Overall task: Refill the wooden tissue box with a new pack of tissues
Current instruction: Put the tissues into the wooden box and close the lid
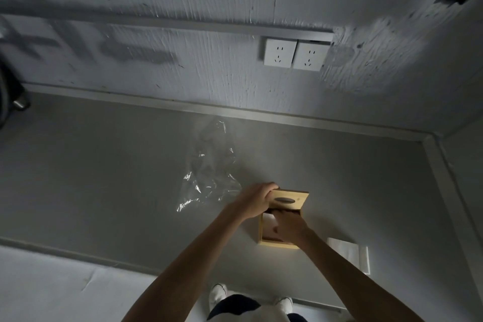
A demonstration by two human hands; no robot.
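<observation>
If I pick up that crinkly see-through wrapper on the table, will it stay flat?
Probably not. The clear wrapper looks thin and creased, so it would likely flop and crumple. It seems empty, so probably very light, and a nudge might send it sliding.

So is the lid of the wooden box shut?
No, the lid stands raised, held by the left hand, with the right hand inside the box.

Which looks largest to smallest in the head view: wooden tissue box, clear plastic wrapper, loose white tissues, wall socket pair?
1. Clear plastic wrapper
2. Wall socket pair and wooden tissue box: too alike to rank
3. Loose white tissues
</observation>
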